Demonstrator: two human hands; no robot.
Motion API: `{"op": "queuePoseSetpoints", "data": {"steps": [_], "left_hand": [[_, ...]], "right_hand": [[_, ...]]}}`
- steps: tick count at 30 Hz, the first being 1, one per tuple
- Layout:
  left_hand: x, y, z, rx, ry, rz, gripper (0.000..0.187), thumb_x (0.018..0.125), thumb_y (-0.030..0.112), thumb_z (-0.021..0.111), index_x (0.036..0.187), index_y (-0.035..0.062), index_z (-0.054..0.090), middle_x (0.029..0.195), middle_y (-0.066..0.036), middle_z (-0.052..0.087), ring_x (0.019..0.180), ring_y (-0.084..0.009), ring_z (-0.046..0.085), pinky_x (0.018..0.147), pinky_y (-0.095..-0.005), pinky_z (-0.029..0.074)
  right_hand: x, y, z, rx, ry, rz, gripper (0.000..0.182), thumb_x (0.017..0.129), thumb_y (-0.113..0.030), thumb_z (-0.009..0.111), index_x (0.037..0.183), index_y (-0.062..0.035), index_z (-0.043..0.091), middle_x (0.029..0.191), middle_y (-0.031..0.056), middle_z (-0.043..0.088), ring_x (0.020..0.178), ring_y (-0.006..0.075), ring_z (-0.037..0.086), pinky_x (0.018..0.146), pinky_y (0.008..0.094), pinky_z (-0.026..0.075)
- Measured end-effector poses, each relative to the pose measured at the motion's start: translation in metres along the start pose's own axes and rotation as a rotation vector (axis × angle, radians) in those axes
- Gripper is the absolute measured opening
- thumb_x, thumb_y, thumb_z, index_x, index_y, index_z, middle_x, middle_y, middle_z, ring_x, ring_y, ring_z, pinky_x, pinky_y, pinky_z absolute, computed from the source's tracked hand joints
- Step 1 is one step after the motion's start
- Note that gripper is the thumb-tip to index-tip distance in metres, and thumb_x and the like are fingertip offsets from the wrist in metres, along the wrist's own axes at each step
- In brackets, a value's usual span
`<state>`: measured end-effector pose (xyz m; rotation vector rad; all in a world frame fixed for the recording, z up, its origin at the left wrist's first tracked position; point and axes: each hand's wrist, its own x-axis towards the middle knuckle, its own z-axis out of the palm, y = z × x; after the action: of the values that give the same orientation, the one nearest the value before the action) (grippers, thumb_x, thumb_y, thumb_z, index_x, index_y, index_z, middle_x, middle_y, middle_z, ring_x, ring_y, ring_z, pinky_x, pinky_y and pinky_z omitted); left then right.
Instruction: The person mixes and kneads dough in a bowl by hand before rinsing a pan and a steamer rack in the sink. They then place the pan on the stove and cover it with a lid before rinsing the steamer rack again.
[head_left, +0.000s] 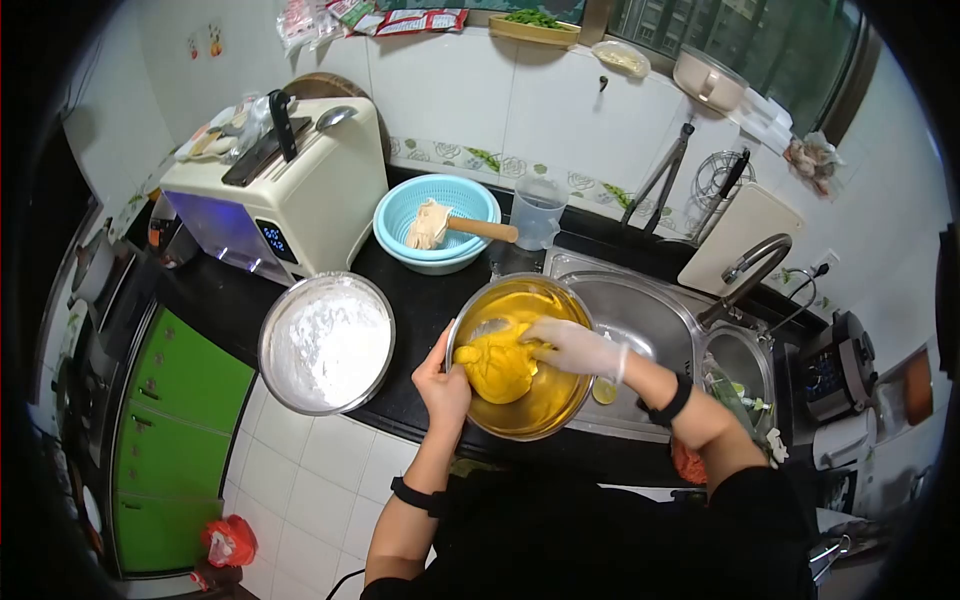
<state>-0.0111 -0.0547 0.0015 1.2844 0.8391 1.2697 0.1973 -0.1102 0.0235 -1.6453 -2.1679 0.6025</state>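
A stainless steel mixing bowl [572, 405] rests at the counter's front edge by the sink, with a lump of yellow dough [500, 375] inside. My left hand [441, 388], bare, grips the bowl's left rim, the thumb over the edge. Wearing a translucent glove, my right hand [575, 350] reaches in from the right. Its fingers are curled into the dough's right side, and their tips are partly hidden. Left of this bowl stands another metal bowl [378, 372] holding white flour [335, 340].
Behind stand light-blue basins [393, 247] with a wooden-handled tool [480, 229] across them, beside a clear plastic jug [536, 212]. A cream countertop appliance [330, 190] is at left. The sink [650, 310] and its faucet [750, 270] lie to the right, near half a lime [604, 391].
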Motion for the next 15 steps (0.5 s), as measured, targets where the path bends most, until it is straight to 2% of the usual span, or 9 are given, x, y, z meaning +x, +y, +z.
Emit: {"op": "queuePoseSetpoints", "data": {"steps": [1,3,4,5,7,8,9,11,15], "left_hand": [[-0.001,0.000,0.000,0.005,-0.005,0.008,0.055,0.061,-0.019,0.034,0.111,-0.0046,0.055,0.105,-0.013,0.059,0.097,-0.0169,0.056,0.085,-0.0241,0.040],[-0.004,-0.001,0.001,-0.019,0.008,-0.012,0.057,0.061,-0.019,0.034,0.112,-0.0043,0.054,0.106,-0.014,0.058,0.099,-0.0172,0.055,0.087,-0.0243,0.039],[-0.005,-0.001,0.003,-0.040,0.019,-0.016,0.057,0.061,-0.018,0.033,0.112,-0.0043,0.054,0.107,-0.014,0.058,0.099,-0.0166,0.054,0.088,-0.0242,0.038],[-0.005,-0.001,0.005,-0.031,0.014,-0.016,0.057,0.061,-0.018,0.033,0.112,-0.0043,0.054,0.107,-0.014,0.058,0.099,-0.0166,0.054,0.088,-0.0242,0.038],[-0.008,0.001,0.008,0.010,0.064,-0.030,0.057,0.060,-0.017,0.033,0.112,-0.0043,0.054,0.106,-0.013,0.058,0.097,-0.0159,0.055,0.088,-0.0237,0.037],[-0.009,0.001,0.009,0.022,0.044,-0.035,0.057,0.060,-0.017,0.033,0.112,-0.0043,0.054,0.106,-0.013,0.058,0.097,-0.0159,0.055,0.088,-0.0237,0.037],[-0.009,0.002,0.008,0.039,0.042,-0.042,0.056,0.060,-0.017,0.034,0.112,-0.0045,0.054,0.106,-0.013,0.059,0.097,-0.0158,0.055,0.088,-0.0236,0.038],[-0.009,0.001,0.009,0.069,0.024,-0.057,0.056,0.060,-0.016,0.034,0.111,-0.0047,0.054,0.105,-0.012,0.059,0.096,-0.0156,0.055,0.087,-0.0234,0.038],[-0.005,0.002,0.008,0.074,0.007,0.007,0.055,0.060,-0.015,0.035,0.110,-0.0062,0.054,0.100,-0.010,0.060,0.092,-0.0131,0.055,0.083,-0.0218,0.039]], "right_hand": [[-0.010,0.003,0.005,0.001,0.010,-0.003,0.036,0.078,-0.015,0.056,0.112,-0.0034,0.051,0.104,0.0146,0.055,0.099,0.0290,0.053,0.085,0.0346,0.041],[-0.029,0.005,0.022,0.274,0.389,0.286,0.038,0.079,-0.016,0.055,0.112,0.0001,0.047,0.098,0.0154,0.057,0.091,0.0259,0.057,0.078,0.0317,0.045],[-0.031,-0.005,0.033,0.528,0.518,0.402,0.039,0.081,-0.020,0.054,0.115,-0.0020,0.045,0.094,0.0112,0.057,0.086,0.0221,0.058,0.073,0.0298,0.046],[-0.028,-0.006,0.038,0.537,0.523,0.403,0.039,0.081,-0.020,0.054,0.115,-0.0020,0.045,0.094,0.0112,0.057,0.086,0.0221,0.058,0.073,0.0298,0.046],[-0.027,-0.004,0.054,1.451,0.345,0.782,0.036,0.085,-0.023,0.050,0.116,-0.0055,0.044,0.096,0.0081,0.058,0.086,0.0202,0.058,0.074,0.0291,0.046],[-0.013,-0.003,0.058,1.526,0.251,0.904,0.045,0.081,-0.029,0.057,0.118,-0.0062,0.043,0.103,0.0103,0.056,0.085,0.0202,0.057,0.058,0.0309,0.046],[-0.005,-0.005,0.061,1.550,0.268,0.907,0.045,0.081,-0.029,0.057,0.118,-0.0062,0.043,0.103,0.0103,0.056,0.085,0.0202,0.057,0.058,0.0309,0.046],[0.013,-0.029,0.045,1.655,0.534,0.753,0.045,0.080,-0.033,0.059,0.113,-0.0060,0.044,0.104,0.0118,0.056,0.084,0.0209,0.058,0.062,0.0320,0.047],[0.048,-0.004,0.060,1.731,0.456,0.850,0.043,0.080,-0.034,0.058,0.109,-0.0048,0.046,0.103,0.0099,0.057,0.086,0.0198,0.057,0.066,0.0330,0.047]]}}
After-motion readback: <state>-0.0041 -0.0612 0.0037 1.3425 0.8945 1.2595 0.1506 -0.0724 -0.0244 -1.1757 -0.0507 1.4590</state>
